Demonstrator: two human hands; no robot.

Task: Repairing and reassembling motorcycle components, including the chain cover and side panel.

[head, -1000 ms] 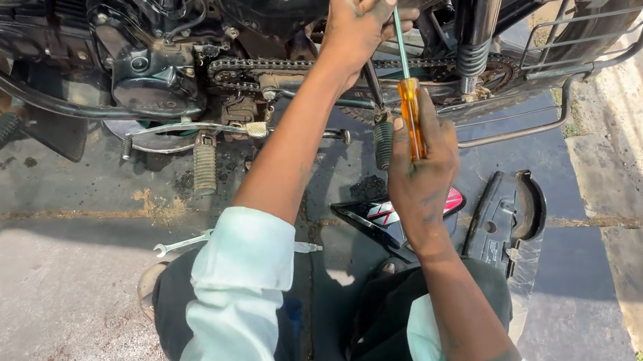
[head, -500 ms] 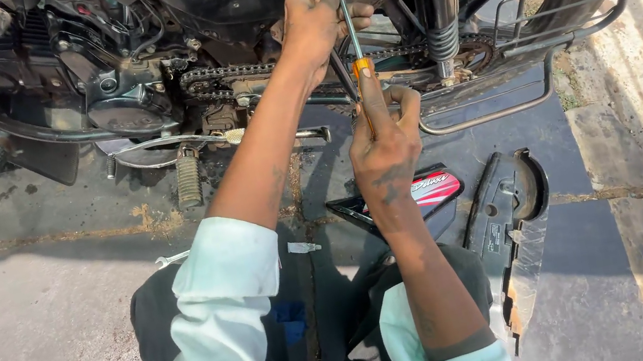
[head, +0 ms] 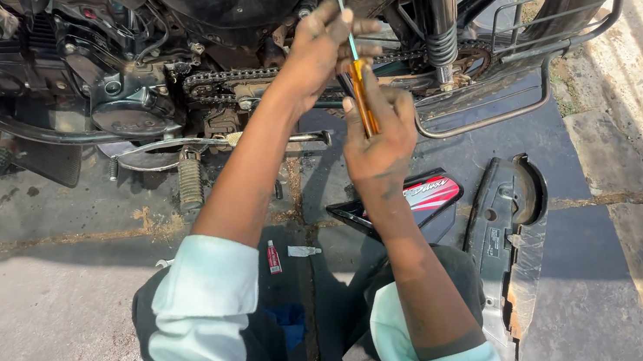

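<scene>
Right hand (head: 378, 137) still grips the screwdriver (head: 361, 94), now raised to the chain (head: 233, 77); left hand (head: 321, 53) pinches its shaft.

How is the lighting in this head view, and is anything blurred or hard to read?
Head view: hard sunlight; person's shadow darkens the ground. Both hands, left hand and right hand, and the screwdriver are sharp. The motorcycle engine is dim; bright wash at the right edge.
</scene>
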